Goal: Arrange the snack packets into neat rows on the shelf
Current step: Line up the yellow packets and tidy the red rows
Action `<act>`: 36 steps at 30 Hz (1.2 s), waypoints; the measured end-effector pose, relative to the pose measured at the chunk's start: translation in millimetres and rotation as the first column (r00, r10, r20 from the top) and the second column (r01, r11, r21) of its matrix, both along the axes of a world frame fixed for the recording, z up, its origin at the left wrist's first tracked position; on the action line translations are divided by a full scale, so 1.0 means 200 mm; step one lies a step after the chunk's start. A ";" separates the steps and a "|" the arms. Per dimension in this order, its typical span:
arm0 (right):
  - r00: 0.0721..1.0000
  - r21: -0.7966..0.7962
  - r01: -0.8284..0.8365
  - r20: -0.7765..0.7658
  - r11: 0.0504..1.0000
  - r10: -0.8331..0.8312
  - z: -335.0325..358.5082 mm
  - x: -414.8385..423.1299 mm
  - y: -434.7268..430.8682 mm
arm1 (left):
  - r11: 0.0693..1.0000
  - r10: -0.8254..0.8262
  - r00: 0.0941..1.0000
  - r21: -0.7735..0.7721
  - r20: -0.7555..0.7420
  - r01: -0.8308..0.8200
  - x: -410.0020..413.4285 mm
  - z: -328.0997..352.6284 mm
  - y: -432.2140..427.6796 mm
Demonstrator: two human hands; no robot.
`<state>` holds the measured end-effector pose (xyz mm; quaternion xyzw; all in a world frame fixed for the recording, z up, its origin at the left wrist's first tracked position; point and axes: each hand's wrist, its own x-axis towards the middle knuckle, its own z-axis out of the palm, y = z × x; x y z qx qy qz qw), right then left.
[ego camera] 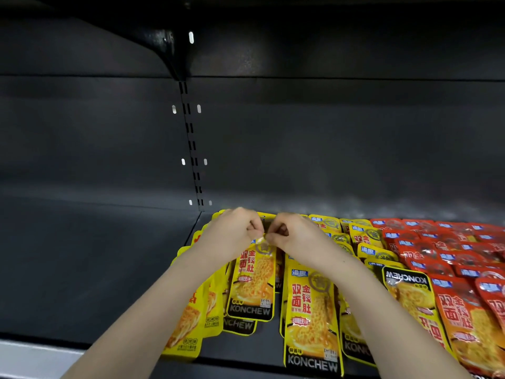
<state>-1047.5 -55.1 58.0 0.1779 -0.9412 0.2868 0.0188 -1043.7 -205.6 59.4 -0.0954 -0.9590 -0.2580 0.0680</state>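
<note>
So the yellow packet (254,283) is pinched at its far top edge by left grip (235,231) and right grip (289,236) together, long axis pointed toward the shelf (82,269) front.

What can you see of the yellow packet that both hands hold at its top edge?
The yellow packet is a glossy plastic pouch with red characters, a food picture and a black KONCHEW band at its bottom. The left hand and right hand pinch its top edge. Its lower end overlaps other yellow packets.
</note>
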 end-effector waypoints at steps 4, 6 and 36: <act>0.999 0.011 0.050 -0.008 0.999 -0.050 0.00 -0.02 0.03 | 1.000 -0.017 1.000 0.001 -0.010 0.017 -0.02 -0.01 0.04; 0.998 0.034 0.068 0.001 0.997 -0.068 -0.01 -0.03 0.04 | 0.999 -0.037 0.999 0.023 0.002 0.037 -0.03 -0.03 0.05; 0.991 -0.009 0.099 -0.086 0.995 -0.099 0.06 0.02 -0.01 | 0.973 -0.024 0.991 -0.232 -0.129 -0.007 0.18 -0.06 -0.15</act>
